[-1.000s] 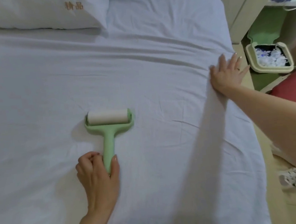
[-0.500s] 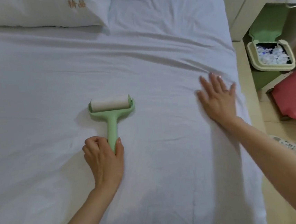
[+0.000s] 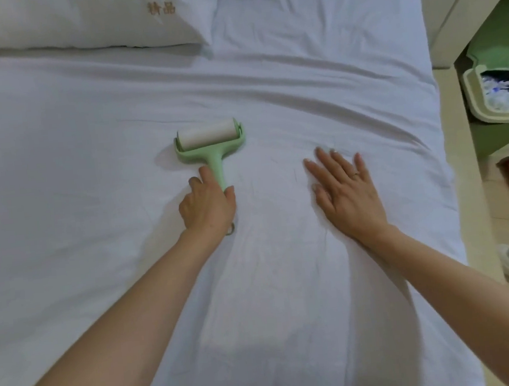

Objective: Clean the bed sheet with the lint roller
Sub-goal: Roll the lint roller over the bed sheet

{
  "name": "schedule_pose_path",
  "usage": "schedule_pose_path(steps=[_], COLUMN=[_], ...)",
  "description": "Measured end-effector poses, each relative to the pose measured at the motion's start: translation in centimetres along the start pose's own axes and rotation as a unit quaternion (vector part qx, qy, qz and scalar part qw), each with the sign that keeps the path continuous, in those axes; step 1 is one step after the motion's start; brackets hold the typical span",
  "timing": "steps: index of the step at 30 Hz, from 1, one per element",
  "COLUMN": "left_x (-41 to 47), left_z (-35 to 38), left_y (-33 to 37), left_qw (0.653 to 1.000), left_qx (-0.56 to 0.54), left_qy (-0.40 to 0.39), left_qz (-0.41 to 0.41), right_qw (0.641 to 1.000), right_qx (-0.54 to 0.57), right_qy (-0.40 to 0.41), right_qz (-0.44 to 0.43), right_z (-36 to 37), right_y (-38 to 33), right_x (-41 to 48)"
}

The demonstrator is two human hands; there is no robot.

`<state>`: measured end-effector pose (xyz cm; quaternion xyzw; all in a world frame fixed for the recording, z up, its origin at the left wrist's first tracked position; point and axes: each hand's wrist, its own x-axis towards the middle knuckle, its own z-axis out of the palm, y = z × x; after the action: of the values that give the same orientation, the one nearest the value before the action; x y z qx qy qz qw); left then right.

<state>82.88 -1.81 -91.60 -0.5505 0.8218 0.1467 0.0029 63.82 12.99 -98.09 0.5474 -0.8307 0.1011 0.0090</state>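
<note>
Near the middle of the white bed sheet [image 3: 89, 165], the left hand [image 3: 209, 205] grips the green lint roller [image 3: 210, 145] by its handle, forefinger laid along it, arm stretched forward, while the right hand [image 3: 345, 192] presses flat, fingers spread, just beside it.

Mint-green lint roller [image 3: 209, 142]; white bed sheet [image 3: 90, 177]; gold-lettered pillow [image 3: 90, 22].

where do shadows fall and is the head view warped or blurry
Head view: soft light; faint shadow left of the mint-green plastic lint roller on the white bed sheet; wide-angle bending curves the bed's far edge; slightly soft, no glare.
</note>
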Motion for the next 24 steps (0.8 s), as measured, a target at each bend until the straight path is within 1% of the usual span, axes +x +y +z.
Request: schedule_pose_path(steps=[2, 5, 8, 12, 14, 15, 17, 18, 19, 22, 24], left_x=[1.0, 2.2, 2.0, -1.6, -3.7, -4.7, -6.6, -7.5, -8.5, -10.7, -9.4], left_z=[0.4, 1.1, 0.5, -1.6, -2.8, -3.4, -4.5, -4.8, -4.7, -3.4, -3.0], left_y=[0.5, 1.3, 0.8, -2.1, -4.0, -4.8, -6.6, -7.5, -8.4, -10.2, -10.3], left_qw=[1.0, 0.999, 0.998, 0.998, 0.997, 0.997, 0.997, 0.998, 0.998, 0.995, 0.996], left_qx=[0.001, 0.02, 0.045, 0.021, -0.006, -0.023, -0.049, -0.051, -0.043, 0.008, -0.002], left_qy=[0.004, 0.011, -0.006, -0.038, -0.039, -0.024, 0.002, 0.0, -0.014, -0.093, -0.092], left_qz=[0.0, 0.025, 0.036, 0.055, 0.07, 0.073, 0.059, 0.045, 0.034, 0.017, 0.013], right_qw=[1.0, 0.999, 0.998, 0.991, 0.991, 0.991, 0.991, 0.991, 0.991, 0.987, 0.981], right_qx=[0.0, -0.007, -0.02, -0.008, -0.007, -0.006, -0.005, -0.006, -0.01, -0.011, -0.006], right_qy=[0.012, 0.032, 0.028, 0.019, 0.011, 0.01, 0.007, 0.006, 0.004, -0.002, -0.011], right_qz=[0.001, 0.003, 0.046, 0.129, 0.134, 0.132, 0.131, 0.131, 0.132, 0.161, 0.191], right_z=[0.2, 0.5, 0.9, 0.9, 0.8, 0.8, 0.7, 0.6, 0.6, 0.4, 0.3], right_y=[-0.1, -0.1, 0.1, 0.2, 0.1, 0.1, 0.0, 0.0, -0.1, 0.0, 0.7], right_x=[-0.1, 0.0, 0.2, 0.7, 0.8, 0.8, 0.8, 0.8, 0.9, 0.9, 1.4])
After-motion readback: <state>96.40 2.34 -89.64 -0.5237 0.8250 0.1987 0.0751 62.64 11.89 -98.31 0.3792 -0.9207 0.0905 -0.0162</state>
